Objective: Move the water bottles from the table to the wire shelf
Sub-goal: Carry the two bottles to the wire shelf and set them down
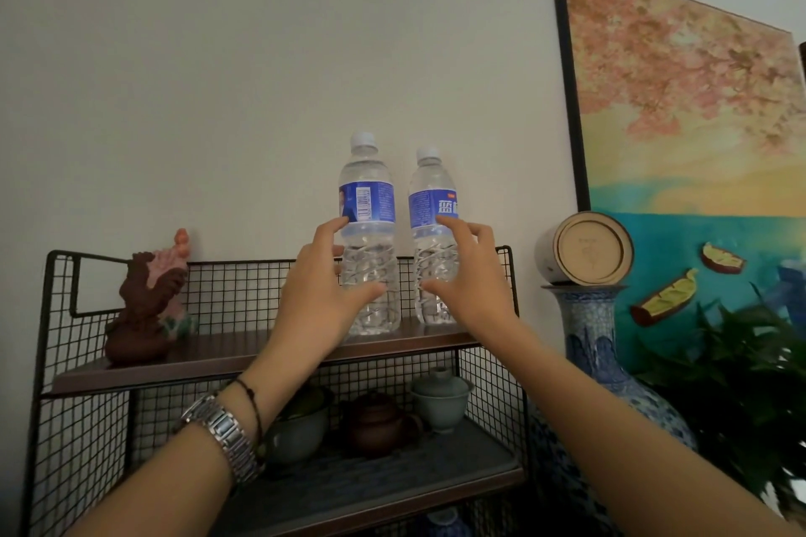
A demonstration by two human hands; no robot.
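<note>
Both hands are spread wide at the top board of the wire shelf [270, 355]. Left hand [320, 296] has its fingers splayed around the left bottle [370, 240]: a fingertip reaches the lower edge of the blue label, the thumb crosses in front of the ribbed lower body, and the palm stands off, so nothing is clamped. Right hand [469, 275] is shaped the same way at the right bottle [432, 240], forefinger at the label, thumb near the lower ribs, with no firm hold visible. Whether the fingertips actually touch the plastic is hard to tell from this angle.

The two bottles stand upright, capped, just beside each other on the top board, close to the back mesh. That spot makes sense: the mesh gives a backstop, and the open space to the right of the brown figurine [146, 305] leaves room. With hands this loose and both bottles standing on their own, my reading is that this is the letting-go step, or a last steadying touch.

Much is out of view. No table appears, so any bottles left there cannot be counted. The right bottle's base is partly covered by the right hand. Below, a teapot [375, 423] and a lidded cup [440, 399] sit in dim light, and the shelf's lowest part is cut off.
</note>
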